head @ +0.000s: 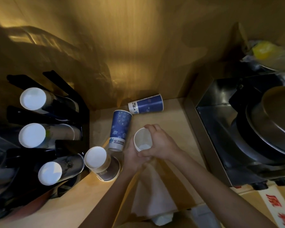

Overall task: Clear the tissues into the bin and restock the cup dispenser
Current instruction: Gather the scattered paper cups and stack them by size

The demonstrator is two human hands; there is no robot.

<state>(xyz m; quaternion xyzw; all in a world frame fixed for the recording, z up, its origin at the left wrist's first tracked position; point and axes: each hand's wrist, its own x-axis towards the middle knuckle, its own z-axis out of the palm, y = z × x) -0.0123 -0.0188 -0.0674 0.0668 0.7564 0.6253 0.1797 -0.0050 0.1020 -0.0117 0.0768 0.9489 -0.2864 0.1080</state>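
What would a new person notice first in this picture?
Both hands, left hand and right hand, hold a white paper cup at the centre. Two blue cups lie tipped on the counter behind it. At the left, a black cup dispenser shows three white cup bottoms.

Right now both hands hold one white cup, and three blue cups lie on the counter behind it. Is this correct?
Not quite. Only two blue cups lie on the counter, not three. The head view shows it. The left hand and right hand do hold one white cup.
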